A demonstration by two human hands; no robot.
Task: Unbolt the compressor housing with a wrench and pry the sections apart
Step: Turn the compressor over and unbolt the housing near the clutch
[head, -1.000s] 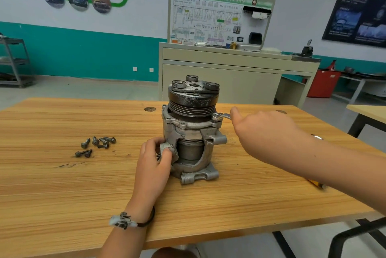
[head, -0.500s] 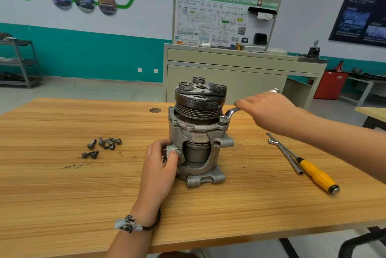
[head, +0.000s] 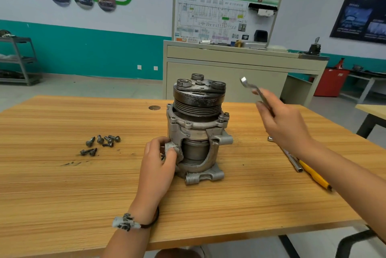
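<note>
A grey metal compressor (head: 198, 130) stands upright in the middle of the wooden table (head: 62, 184), its black pulley on top. My left hand (head: 158, 165) grips a lug on the housing's lower left side. My right hand (head: 284, 124) holds a silver wrench (head: 250, 88) in the air, to the right of the pulley and clear of the housing. A bolt (head: 224, 116) sticks up from the flange on the right side of the housing.
Several loose bolts (head: 100, 142) lie on the table left of the compressor. A yellow-handled screwdriver (head: 313, 174) and a steel bar (head: 290, 157) lie to the right, partly under my right arm. A beige cabinet (head: 229, 69) stands behind the table.
My right hand has lifted the wrench off the flange bolt and swung it up and to the right. My left hand has kept its grip on the housing.
</note>
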